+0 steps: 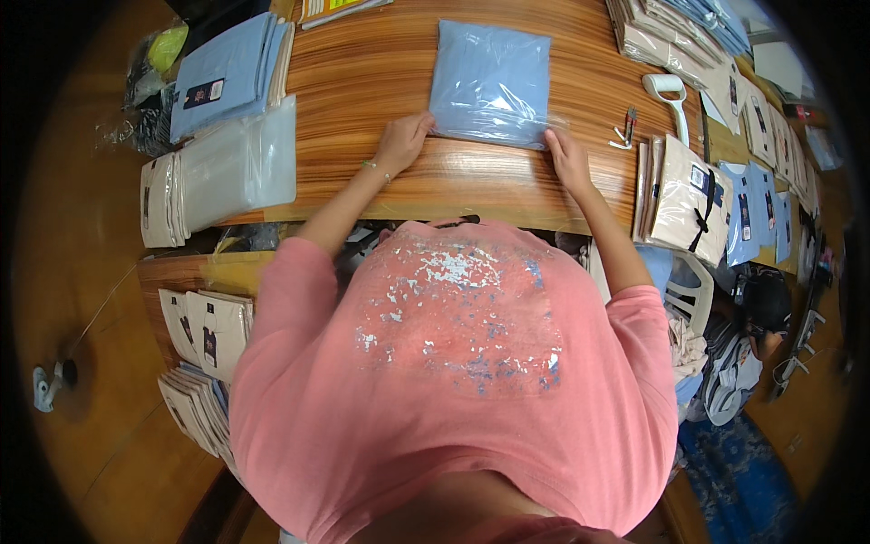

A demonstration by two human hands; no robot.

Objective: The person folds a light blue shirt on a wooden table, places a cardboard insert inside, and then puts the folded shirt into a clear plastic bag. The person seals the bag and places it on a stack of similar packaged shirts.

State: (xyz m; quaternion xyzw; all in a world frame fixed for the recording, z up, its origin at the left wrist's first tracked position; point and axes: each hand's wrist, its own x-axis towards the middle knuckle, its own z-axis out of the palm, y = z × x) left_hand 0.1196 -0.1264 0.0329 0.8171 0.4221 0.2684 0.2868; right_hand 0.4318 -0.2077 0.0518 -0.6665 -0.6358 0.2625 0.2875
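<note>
A folded light-blue garment (pixel 494 77) lies flat on the wooden table inside a clear plastic bag (pixel 498 134). The bag's near edge runs between my two hands. At its left near corner, my left hand (pixel 408 141) pinches the plastic with closed fingers. My right hand (pixel 567 156) grips the right near corner, thumb on top. The fingertips of both hands are partly hidden by the film and the bag's edge.
Stacked blue garments (pixel 222 77) and clear empty bags (pixel 240 161) lie at left. On the right are a white-handled lint roller (pixel 669 86), small snips (pixel 628 127) and a cream garment stack (pixel 680 195). More folded garments (pixel 666 41) fill the far right.
</note>
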